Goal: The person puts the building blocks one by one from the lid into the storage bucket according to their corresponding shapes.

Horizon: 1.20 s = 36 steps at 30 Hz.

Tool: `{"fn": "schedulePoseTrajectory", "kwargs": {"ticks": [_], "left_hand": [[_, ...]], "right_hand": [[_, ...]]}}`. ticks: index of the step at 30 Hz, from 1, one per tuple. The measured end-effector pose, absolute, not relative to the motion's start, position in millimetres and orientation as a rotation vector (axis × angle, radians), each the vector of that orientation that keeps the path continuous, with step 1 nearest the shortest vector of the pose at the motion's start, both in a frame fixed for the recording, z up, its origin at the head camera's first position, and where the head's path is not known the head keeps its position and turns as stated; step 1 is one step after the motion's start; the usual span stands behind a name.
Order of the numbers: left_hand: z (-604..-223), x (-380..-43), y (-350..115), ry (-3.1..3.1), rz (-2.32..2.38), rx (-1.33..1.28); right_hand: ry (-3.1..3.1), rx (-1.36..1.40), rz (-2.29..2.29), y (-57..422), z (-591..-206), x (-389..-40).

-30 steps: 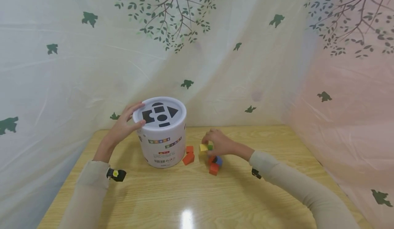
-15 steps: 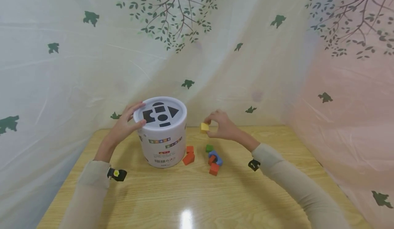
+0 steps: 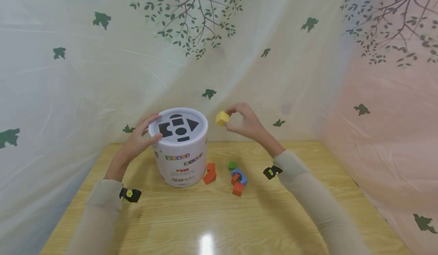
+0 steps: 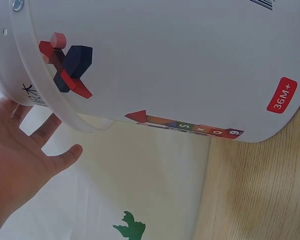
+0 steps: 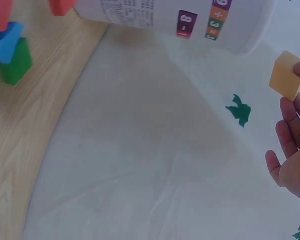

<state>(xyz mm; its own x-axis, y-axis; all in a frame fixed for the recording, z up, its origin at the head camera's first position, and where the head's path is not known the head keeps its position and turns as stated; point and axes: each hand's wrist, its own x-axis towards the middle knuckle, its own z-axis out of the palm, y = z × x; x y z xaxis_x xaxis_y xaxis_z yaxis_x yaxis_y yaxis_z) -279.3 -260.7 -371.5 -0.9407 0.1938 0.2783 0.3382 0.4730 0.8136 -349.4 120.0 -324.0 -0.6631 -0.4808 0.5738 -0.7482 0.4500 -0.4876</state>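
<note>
As the right hand (image 3: 247, 123) pinches a yellow boxy block (image 3: 222, 118) aloft, right of the white cylindrical bucket (image 3: 181, 161), the left hand (image 3: 137, 139) rests spread fingers on its rim (image 3: 179, 144). Right of the bucket lie red blocks (image 3: 210, 177), a green cube (image 3: 232, 165) and an apparently arched blue block (image 3: 243, 176).

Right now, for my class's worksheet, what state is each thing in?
Bucket: upright on table
Lid: in place
Left hand: resting on lid
Yellow block: held in the air
Right hand: pinching yellow block
Green block: on table
Blue block: on table
Red blocks: outside bucket
</note>
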Motion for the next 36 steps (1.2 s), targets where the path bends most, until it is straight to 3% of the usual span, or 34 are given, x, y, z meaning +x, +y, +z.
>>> {"fn": "schedulePoseTrajectory", "kwargs": {"ticks": [19,36], "left_hand": [[-371.9,-278.1,-260.8,-2.564,-1.458,-0.486],[-372.2,-280.4,-261.5,-2.581,-1.481,-0.468]], "right_hand": [[-2.457,1.179,1.161,47.1,-290.8,-367.6],[-2.650,1.268,0.902,-0.7,-294.2,-372.6]]}}
